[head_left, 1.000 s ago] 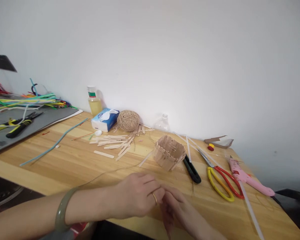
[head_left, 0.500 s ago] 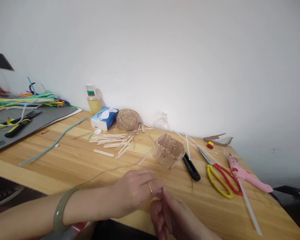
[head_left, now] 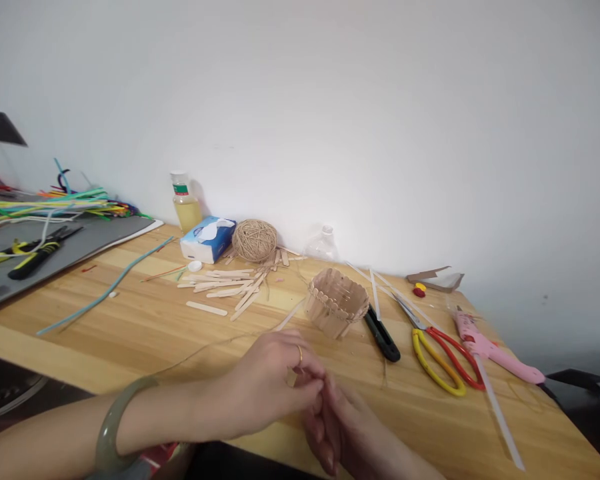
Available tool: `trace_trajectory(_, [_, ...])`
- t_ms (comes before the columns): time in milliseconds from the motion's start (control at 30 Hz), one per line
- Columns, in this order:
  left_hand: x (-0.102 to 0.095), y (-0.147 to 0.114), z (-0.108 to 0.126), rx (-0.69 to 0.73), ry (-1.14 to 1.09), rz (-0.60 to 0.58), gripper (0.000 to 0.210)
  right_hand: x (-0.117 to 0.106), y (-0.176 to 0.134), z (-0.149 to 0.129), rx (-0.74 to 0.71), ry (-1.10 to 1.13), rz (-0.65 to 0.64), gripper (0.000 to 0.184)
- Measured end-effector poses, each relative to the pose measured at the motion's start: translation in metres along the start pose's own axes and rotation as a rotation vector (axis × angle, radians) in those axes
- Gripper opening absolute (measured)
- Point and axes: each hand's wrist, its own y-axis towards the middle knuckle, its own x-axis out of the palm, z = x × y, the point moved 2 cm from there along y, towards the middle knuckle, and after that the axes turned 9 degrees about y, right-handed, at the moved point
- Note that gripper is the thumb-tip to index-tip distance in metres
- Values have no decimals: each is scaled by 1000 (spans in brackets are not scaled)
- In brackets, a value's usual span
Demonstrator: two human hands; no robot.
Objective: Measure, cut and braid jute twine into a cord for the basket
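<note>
My left hand point(head_left: 277, 380), with a gold ring on one finger, meets my right hand point(head_left: 337, 420) over the front edge of the wooden table. The fingertips of both hands are pinched together; what lies between them is too small or hidden to make out. A thin strand of twine point(head_left: 195, 352) runs across the table and passes behind my left forearm. Just beyond the hands stands a small basket point(head_left: 337, 303) of wooden craft sticks with a braided twine band around it. A black utility knife point(head_left: 384, 337) lies against its right side.
Behind are a ball of twine point(head_left: 255, 241), loose craft sticks point(head_left: 225, 283), a tissue pack point(head_left: 207, 240) and a bottle of yellowish liquid point(head_left: 186, 207). Scissors point(head_left: 437, 347) and a pink glue gun point(head_left: 495, 353) lie right. Pipe cleaners point(head_left: 80, 200) and pliers point(head_left: 35, 260) lie left.
My left hand has turned, so its thumb now shows pinched against the fingers. Both hands stay together at nearly the same place; the things on the table have not moved.
</note>
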Motion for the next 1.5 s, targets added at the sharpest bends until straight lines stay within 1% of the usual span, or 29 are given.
trace_trajectory(100, [5,-2,0,36,45,48,12,-1,1,3,-15,-12,47,55])
trace_trajectory(167, [7,-3,1,81,86,101,11,-2,2,5,-15,-28,49,57])
trace_trajectory(300, [10,-5,2,215,204,203,12,-3,0,7,-48,-71,77,53])
trace_trajectory(433, [11,-7,-4,336,327,177,14,-3,-2,6,-48,-115,98,51])
trace_trajectory(533, [9,-8,-9,409,384,134,12,-2,-2,5,-23,-110,75,51])
trace_trajectory(633, [8,-9,-10,471,444,112,11,-1,-2,3,0,-100,61,52])
trace_trajectory(733, [4,-10,-11,514,529,112,11,1,-5,1,13,-99,73,52])
trace_trajectory(800, [-2,-10,-19,475,587,110,13,1,-8,-1,21,-113,70,51])
trace_trajectory(833, [-6,-9,-26,407,608,103,13,1,-9,-3,30,-123,71,49])
trace_trajectory(867, [-12,-8,-35,301,625,90,13,0,-11,-4,36,-137,77,47])
trace_trajectory(967, [-34,-2,-73,-112,650,40,14,-4,-13,-9,56,-185,102,40])
trace_trajectory(1000, [-41,1,-86,-212,658,22,16,-5,-14,-11,54,-196,107,39])
trace_trajectory(1067, [-56,8,-105,-322,691,4,25,-6,-14,-14,36,-211,108,39])
trace_trajectory(1167, [-67,19,-117,-382,727,-19,39,-9,-15,-22,-53,-264,164,42])
trace_trajectory(1233, [-63,22,-116,-351,678,-86,39,-12,-15,-28,-95,-330,223,46])
trace_trajectory(1300, [-52,20,-111,-286,610,-179,31,-15,-16,-34,-101,-415,251,48])
trace_trajectory(1400, [-32,14,-107,-212,575,-309,21,-15,-14,-39,-81,-572,247,52])
trace_trajectory(1467, [-28,12,-107,-218,542,-370,10,-12,-13,-39,-51,-649,239,54])
trace_trajectory(1500, [-30,14,-107,-241,500,-379,7,-11,-13,-39,-30,-679,231,55])
